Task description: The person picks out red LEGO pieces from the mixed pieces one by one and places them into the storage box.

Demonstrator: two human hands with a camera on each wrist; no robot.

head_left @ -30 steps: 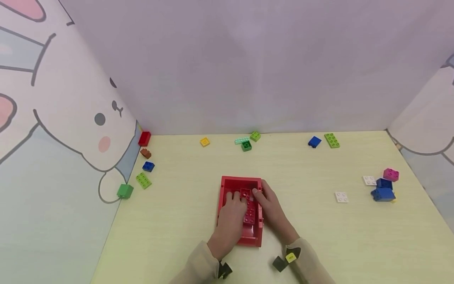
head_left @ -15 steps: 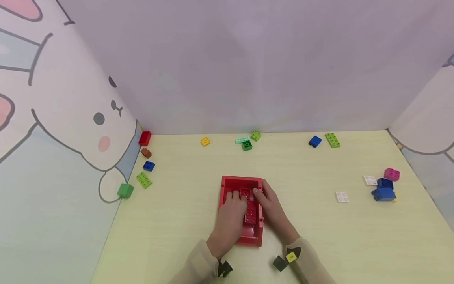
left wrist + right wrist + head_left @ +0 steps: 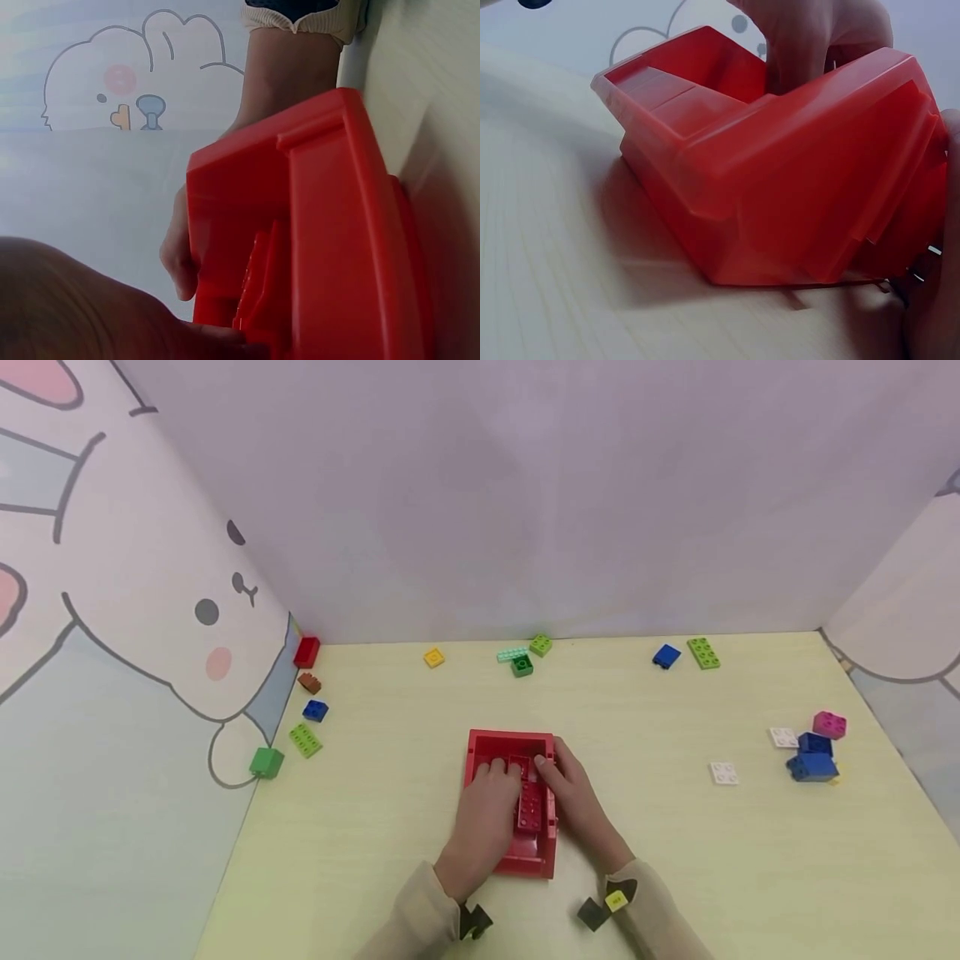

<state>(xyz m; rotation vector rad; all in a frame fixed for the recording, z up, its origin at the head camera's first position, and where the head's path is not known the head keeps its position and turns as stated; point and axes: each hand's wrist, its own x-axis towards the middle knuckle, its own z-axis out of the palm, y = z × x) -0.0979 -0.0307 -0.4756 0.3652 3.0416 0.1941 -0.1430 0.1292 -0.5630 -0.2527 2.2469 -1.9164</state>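
A red plastic box [image 3: 541, 868] with an open top stands on the table in the middle of the head view. Red toy bricks [image 3: 529, 808] lie inside it along its right side. My left hand [image 3: 486, 814] reaches down into the box beside these bricks, its fingers bent and its fingertips hidden; I cannot tell whether they pinch a brick. My right hand [image 3: 576, 797] grips the box's right wall, thumb over the rim and fingers outside. In the right wrist view the box [image 3: 780, 180] shows its sloped outer wall, with left-hand fingers [image 3: 799, 45] over the far rim.
Toy bricks lie around the table [image 3: 360, 827]: green [image 3: 266, 763] and blue [image 3: 315, 711] at the left, yellow [image 3: 433, 657] and dark green [image 3: 522, 666] at the back. At the right are a white plate [image 3: 724, 773], blue bricks [image 3: 813, 767] and a pink brick [image 3: 829, 725]. Walls border the table.
Hardly anything differs. My left hand shifts very slightly within the box, while my right hand and the box stay where they were.
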